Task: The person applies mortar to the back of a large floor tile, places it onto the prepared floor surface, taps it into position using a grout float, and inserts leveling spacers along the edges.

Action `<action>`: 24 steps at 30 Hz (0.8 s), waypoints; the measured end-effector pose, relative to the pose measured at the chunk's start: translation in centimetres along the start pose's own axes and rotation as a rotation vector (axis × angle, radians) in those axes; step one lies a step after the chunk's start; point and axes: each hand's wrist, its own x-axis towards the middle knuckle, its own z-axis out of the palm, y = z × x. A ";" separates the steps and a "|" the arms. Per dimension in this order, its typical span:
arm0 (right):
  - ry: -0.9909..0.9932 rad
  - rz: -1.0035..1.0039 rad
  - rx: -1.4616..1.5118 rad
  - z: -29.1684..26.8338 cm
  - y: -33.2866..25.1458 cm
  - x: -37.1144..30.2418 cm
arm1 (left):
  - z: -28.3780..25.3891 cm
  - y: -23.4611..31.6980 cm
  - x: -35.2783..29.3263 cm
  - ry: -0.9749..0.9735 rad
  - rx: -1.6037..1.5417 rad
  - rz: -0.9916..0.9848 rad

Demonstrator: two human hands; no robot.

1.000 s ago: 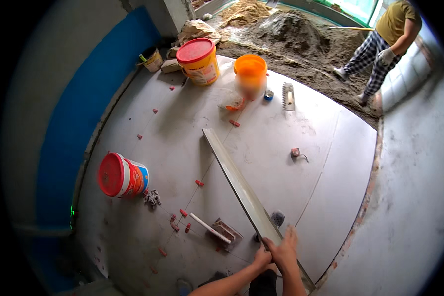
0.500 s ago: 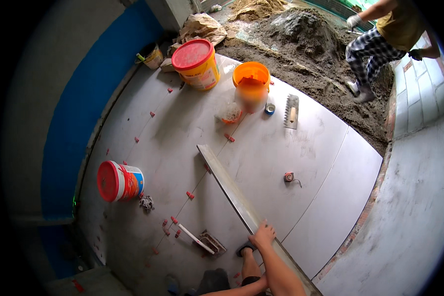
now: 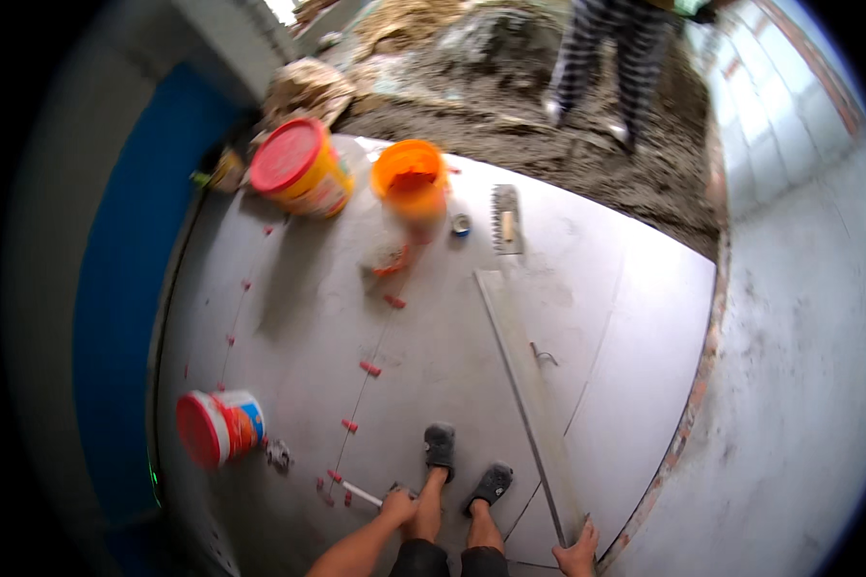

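Observation:
My right hand [image 3: 577, 552] is closed on the near end of a long grey metal straightedge [image 3: 529, 394], which lies slanting away over the pale floor tiles [image 3: 452, 337]. Beside my left foot, the fingers of my left hand [image 3: 400, 506] look curled, and what they grip is hidden. A white stick [image 3: 361, 493] reaches toward that hand from the left. The flat rectangular float there is mostly covered by the hand. Past the straightedge's far end lies a notched trowel [image 3: 506, 221]. The tape measure is largely concealed by the straightedge; only its thin end [image 3: 546, 357] shows.
A red-lidded yellow bucket [image 3: 303, 168], an orange bucket [image 3: 409, 168] and a blue-rimmed roll [image 3: 461, 225] stand beyond. At left a red-lidded pail [image 3: 219, 426] is near a crumpled rag [image 3: 278, 455]. Red clips [image 3: 370, 368] line the joints. Another person [image 3: 606, 62] stands on the mortar.
My right hand has slid to the straightedge's near end, and the straightedge has swung right, covering the tape measure. My left hand has come down by the float. The other person has turned and stepped left.

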 end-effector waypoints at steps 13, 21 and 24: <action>0.532 0.541 0.213 7.1 8.8 3.7 | -8.8 11.8 5.7 -0.249 0.690 0.409; 0.558 0.605 0.378 7.8 14.8 11.2 | -8.3 19.0 11.1 -0.149 0.903 0.446; 0.538 0.617 0.425 6.5 16.7 10.9 | -3.5 24.5 12.2 -0.135 0.978 0.534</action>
